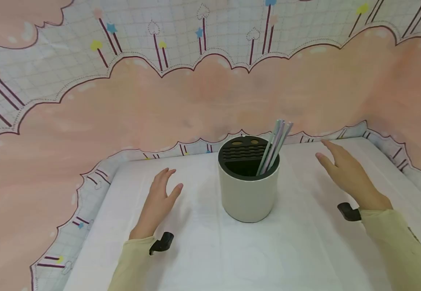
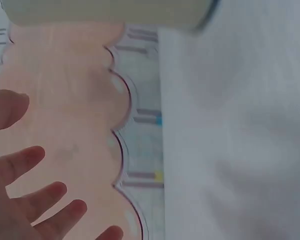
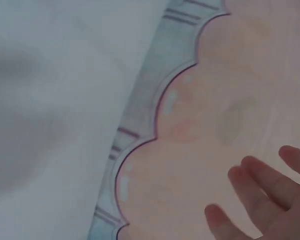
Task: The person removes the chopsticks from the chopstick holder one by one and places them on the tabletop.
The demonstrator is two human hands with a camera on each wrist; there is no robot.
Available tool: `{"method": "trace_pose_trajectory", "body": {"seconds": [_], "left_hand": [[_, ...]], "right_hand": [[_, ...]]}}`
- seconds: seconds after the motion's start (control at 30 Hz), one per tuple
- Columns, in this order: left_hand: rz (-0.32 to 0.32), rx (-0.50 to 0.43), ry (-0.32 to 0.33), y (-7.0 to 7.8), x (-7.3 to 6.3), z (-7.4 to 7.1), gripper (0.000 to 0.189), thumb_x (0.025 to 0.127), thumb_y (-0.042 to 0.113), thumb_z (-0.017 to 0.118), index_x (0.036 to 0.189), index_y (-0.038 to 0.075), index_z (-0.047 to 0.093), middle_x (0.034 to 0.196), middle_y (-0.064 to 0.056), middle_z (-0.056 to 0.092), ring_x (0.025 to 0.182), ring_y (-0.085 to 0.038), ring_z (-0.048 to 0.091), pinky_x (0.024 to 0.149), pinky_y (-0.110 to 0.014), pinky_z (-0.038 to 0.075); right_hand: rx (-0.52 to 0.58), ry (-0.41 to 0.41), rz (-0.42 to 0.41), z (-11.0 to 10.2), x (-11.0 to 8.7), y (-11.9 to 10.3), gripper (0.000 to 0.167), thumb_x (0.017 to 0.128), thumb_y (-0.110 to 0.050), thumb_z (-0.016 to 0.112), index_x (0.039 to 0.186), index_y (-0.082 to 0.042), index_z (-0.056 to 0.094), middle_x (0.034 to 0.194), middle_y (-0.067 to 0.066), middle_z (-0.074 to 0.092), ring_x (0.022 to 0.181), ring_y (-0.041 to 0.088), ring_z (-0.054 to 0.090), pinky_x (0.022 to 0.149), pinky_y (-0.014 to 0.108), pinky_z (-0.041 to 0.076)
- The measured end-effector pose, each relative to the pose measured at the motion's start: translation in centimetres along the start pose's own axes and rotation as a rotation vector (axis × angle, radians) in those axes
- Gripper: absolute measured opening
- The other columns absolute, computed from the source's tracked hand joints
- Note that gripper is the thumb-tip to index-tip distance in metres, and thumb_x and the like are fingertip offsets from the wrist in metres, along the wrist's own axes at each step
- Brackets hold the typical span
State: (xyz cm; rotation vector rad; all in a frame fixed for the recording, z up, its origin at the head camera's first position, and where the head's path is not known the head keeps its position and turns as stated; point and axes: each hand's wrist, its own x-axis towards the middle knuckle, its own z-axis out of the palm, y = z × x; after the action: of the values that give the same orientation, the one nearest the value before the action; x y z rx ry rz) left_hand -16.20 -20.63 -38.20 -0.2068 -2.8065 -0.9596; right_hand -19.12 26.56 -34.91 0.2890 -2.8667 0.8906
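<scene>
A cream cylindrical holder (image 1: pixel 249 200) with a black slotted top insert (image 1: pixel 242 150) stands upright on the white surface between the hands. Several pale, iridescent straws or thin sticks (image 1: pixel 274 147) lean to the right out of its opening; their exact kind is unclear. To its left, my left hand (image 1: pixel 158 202) hovers with fingers spread and nothing held. Off to the right, my right hand (image 1: pixel 348 173) is likewise apart from the holder, fingers extended and holding nothing. In the left wrist view, part of the holder (image 2: pixel 105 12) shows at the top edge, beyond the left fingers (image 2: pixel 50 197).
White cloth (image 1: pixel 196 258) covers the tabletop. Behind it and along its sides runs a peach curtain or sheet (image 1: pixel 181 109) with scalloped, candle-like drawings. Small black wrist mounts (image 1: pixel 162 242) sit at both sleeve cuffs.
</scene>
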Motion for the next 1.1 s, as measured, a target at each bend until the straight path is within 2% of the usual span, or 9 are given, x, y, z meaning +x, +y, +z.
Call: {"method": "trace_pose_trajectory", "body": {"seconds": [0.13,0.27,0.37,0.47,0.6,0.73,0.83,1.0,1.1], "left_hand": [[0.033,-0.185,0.043,2.6,-0.4,1.2,0.055,0.088,0.049,0.046,0.135,0.024,0.034,0.141,0.001,0.026,0.127,-0.020,0.028,0.096,-0.047,0.034],[0.076,-0.338,0.055,5.5,-0.3,1.7,0.050,0.089,0.045,0.048,0.134,0.030,0.034,0.137,0.007,0.031,0.125,-0.015,0.031,0.096,-0.043,0.036],[0.077,-0.401,0.025,7.5,-0.3,2.1,0.050,0.089,0.045,0.048,0.135,0.032,0.031,0.138,0.009,0.030,0.125,-0.014,0.031,0.098,-0.041,0.034],[0.072,-0.454,-0.004,8.8,-0.1,2.6,0.053,0.089,0.043,0.048,0.137,0.031,0.029,0.139,0.008,0.027,0.127,-0.015,0.028,0.100,-0.042,0.031],[0.068,-0.512,-0.007,9.7,0.2,3.3,0.054,0.090,0.038,0.049,0.138,0.030,0.026,0.141,0.008,0.024,0.129,-0.016,0.026,0.101,-0.042,0.028],[0.069,-0.510,-0.004,10.1,0.4,3.9,0.054,0.089,0.044,0.047,0.138,0.035,0.025,0.141,0.013,0.023,0.128,-0.012,0.025,0.102,-0.042,0.028],[0.092,-0.474,-0.018,10.7,0.6,4.6,0.056,0.087,0.051,0.046,0.137,0.037,0.024,0.142,0.014,0.020,0.129,-0.010,0.022,0.101,-0.044,0.027],[0.102,-0.456,-0.045,11.3,0.7,6.0,0.057,0.085,0.056,0.046,0.136,0.042,0.024,0.146,0.010,0.011,0.132,-0.016,0.018,0.100,-0.048,0.026],[0.089,-0.465,-0.051,11.1,0.7,6.7,0.057,0.085,0.054,0.047,0.135,0.044,0.022,0.146,0.010,0.008,0.132,-0.018,0.016,0.100,-0.050,0.025]], "right_hand": [[0.145,0.087,-0.011,0.5,-0.6,-2.4,0.056,0.093,-0.044,0.037,0.143,-0.025,0.019,0.133,0.013,0.040,0.117,0.040,0.037,0.089,0.058,0.030],[0.256,0.176,-0.058,1.1,-0.8,-4.6,0.047,0.094,-0.037,0.041,0.139,-0.035,0.026,0.124,0.003,0.051,0.113,0.028,0.046,0.087,0.050,0.037],[0.332,0.219,-0.100,1.6,-1.1,-6.3,0.046,0.094,-0.031,0.044,0.137,-0.038,0.028,0.121,-0.002,0.053,0.110,0.014,0.049,0.088,0.030,0.041],[0.435,0.237,-0.143,2.3,-1.3,-7.9,0.046,0.093,-0.026,0.046,0.136,-0.035,0.031,0.121,-0.003,0.053,0.109,0.007,0.049,0.085,0.014,0.039],[0.531,0.258,-0.164,3.6,-1.4,-9.7,0.047,0.092,-0.025,0.050,0.136,-0.032,0.034,0.120,-0.002,0.054,0.109,0.009,0.048,0.089,0.018,0.039],[0.539,0.301,-0.111,5.2,-1.4,-10.7,0.049,0.088,-0.029,0.055,0.134,-0.031,0.038,0.117,-0.003,0.055,0.107,0.010,0.049,0.091,0.028,0.040],[0.526,0.357,-0.095,6.3,-1.3,-10.9,0.045,0.087,-0.029,0.058,0.130,-0.025,0.046,0.111,-0.002,0.057,0.102,0.010,0.050,0.089,0.032,0.040],[0.418,0.447,-0.167,7.2,-0.5,-11.1,0.032,0.085,-0.025,0.061,0.115,-0.015,0.059,0.098,-0.003,0.060,0.090,0.008,0.050,0.082,0.028,0.038],[0.357,0.458,-0.218,7.3,-0.2,-11.3,0.023,0.083,-0.021,0.063,0.105,-0.012,0.063,0.095,-0.003,0.059,0.088,0.009,0.050,0.079,0.026,0.038]]}}
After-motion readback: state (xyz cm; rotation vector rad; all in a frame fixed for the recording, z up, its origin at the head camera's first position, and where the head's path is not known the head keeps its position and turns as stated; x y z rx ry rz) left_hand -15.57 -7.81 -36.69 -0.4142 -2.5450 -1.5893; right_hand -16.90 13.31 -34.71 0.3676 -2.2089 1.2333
